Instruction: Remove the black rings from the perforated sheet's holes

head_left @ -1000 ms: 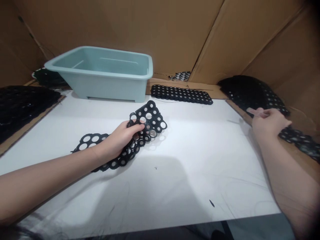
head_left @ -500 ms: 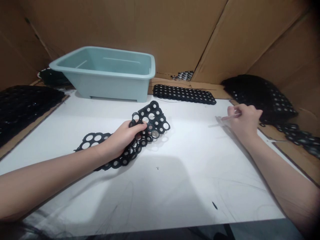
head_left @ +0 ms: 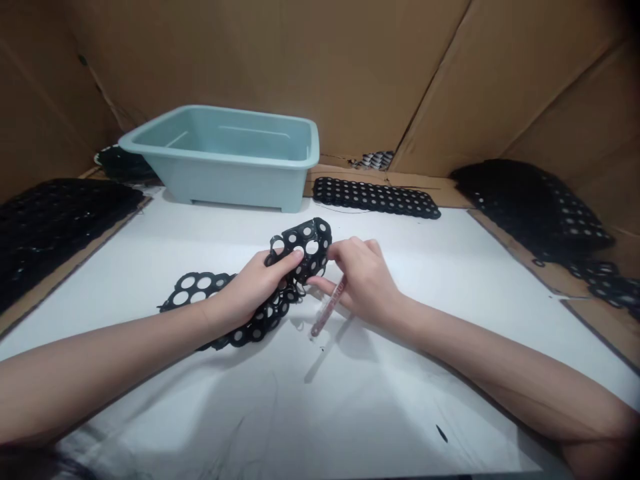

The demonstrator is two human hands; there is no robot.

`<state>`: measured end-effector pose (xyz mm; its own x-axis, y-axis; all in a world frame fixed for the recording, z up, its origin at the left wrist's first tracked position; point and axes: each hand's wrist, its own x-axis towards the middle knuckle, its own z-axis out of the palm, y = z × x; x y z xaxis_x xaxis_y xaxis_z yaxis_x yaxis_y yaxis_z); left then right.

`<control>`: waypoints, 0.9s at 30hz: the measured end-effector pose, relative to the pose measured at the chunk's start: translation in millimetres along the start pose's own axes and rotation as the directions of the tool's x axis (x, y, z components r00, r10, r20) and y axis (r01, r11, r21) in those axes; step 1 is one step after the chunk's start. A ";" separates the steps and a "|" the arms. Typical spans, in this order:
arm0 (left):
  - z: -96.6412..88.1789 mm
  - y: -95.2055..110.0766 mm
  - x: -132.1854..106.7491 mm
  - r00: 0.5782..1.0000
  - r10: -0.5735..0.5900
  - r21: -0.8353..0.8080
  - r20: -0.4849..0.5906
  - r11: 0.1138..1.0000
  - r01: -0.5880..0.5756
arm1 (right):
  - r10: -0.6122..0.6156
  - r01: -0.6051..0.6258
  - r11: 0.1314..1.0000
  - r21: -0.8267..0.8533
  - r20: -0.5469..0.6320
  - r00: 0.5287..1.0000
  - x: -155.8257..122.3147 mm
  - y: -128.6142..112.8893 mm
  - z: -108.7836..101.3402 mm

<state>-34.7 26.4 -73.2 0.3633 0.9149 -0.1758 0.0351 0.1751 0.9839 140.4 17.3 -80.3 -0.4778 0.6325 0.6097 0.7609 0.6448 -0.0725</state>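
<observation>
One flexible black perforated sheet [head_left: 299, 235], a thin, rubbery-looking web of round holes, sits bunched in the left hand [head_left: 255, 287], whose fingers close over its edge and lift part of it off the white table [head_left: 380, 413]; its far end lies on the surface. The right hand [head_left: 363, 280] pinches a slim translucent stick [head_left: 327, 308], tip down, just beside the sheet. A slip seems the main risk: the stick's tip could snag in a hole, or the springy sheet could pull free of that loose grip. Behind stand a pale blue-green plastic tub [head_left: 225, 190] and a black strip [head_left: 375, 198]; stacked sheets [head_left: 530, 200] heap at the right, before cardboard walls [head_left: 250, 60].
</observation>
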 end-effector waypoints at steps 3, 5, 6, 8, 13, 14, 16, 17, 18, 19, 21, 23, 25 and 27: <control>-1.9 -2.8 0.7 1.000 0.016 0.038 -0.013 0.999 -0.016 | -0.037 0.037 0.999 0.003 0.015 0.999 -3.0 -1.3 -6.0; -3.0 -4.4 1.0 0.999 0.025 0.061 -0.022 0.998 -0.023 | -0.040 0.038 0.999 0.024 0.088 0.995 -3.4 -5.3 -7.5; -3.4 -4.7 1.0 1.000 0.025 0.068 -0.019 0.997 -0.023 | -0.026 0.022 0.999 0.035 0.113 0.993 -3.0 -7.4 -7.0; -3.7 -4.6 0.7 1.000 0.018 0.082 -0.002 0.996 -0.018 | 0.017 -0.024 0.998 0.050 0.127 0.992 -2.0 -10.5 -3.9; -2.1 -1.8 -0.7 0.999 0.031 0.137 0.006 0.990 -0.032 | -0.071 0.072 0.997 -0.030 0.017 0.997 -3.7 -12.1 4.6; -1.6 -1.3 -0.8 0.999 0.040 0.144 -0.011 0.989 -0.038 | -0.136 0.135 0.988 -0.069 -0.012 0.991 -4.7 -12.5 5.1; -0.6 -1.0 -0.5 0.998 0.043 0.161 -0.042 0.986 -0.036 | -0.291 0.281 0.951 -0.130 -0.066 0.954 -6.5 -13.7 4.6; -0.2 -1.2 -0.1 0.998 0.038 0.167 -0.048 0.986 -0.029 | -0.365 0.349 0.925 -0.147 -0.095 0.926 -7.2 -14.2 3.9; 0.2 -1.5 0.4 0.998 0.034 0.165 -0.047 0.986 -0.026 | -0.423 0.404 0.902 -0.152 -0.125 0.898 -7.8 -14.5 2.8; 0.6 -1.9 0.9 0.999 0.033 0.158 -0.038 0.987 -0.026 | -0.459 0.440 0.887 -0.144 -0.149 0.876 -8.5 -14.5 1.5; 1.0 -2.6 1.6 0.999 0.038 0.152 -0.012 0.988 -0.036 | -0.475 0.463 0.880 -0.105 -0.184 0.860 -10.8 -13.6 -1.4; 1.1 -2.7 1.5 0.998 0.060 0.162 0.030 0.985 -0.064 | -0.449 0.448 0.892 -0.053 -0.212 0.868 -15.4 -12.2 -4.7; 1.2 -2.0 0.7 0.992 0.093 0.169 0.089 0.980 -0.108 | -0.389 0.399 0.917 0.003 -0.217 0.895 -22.9 -11.3 -8.6; 1.3 -0.9 -0.7 0.982 0.122 0.171 0.142 0.974 -0.146 | -0.296 0.314 0.947 0.071 -0.196 0.935 -32.1 -11.5 -13.1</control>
<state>-33.8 25.1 -73.9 0.4936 0.8683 -0.0483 0.1404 -0.0247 0.9898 152.8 -16.1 -88.7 -0.5858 0.3168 0.7460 0.5391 0.8396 0.0669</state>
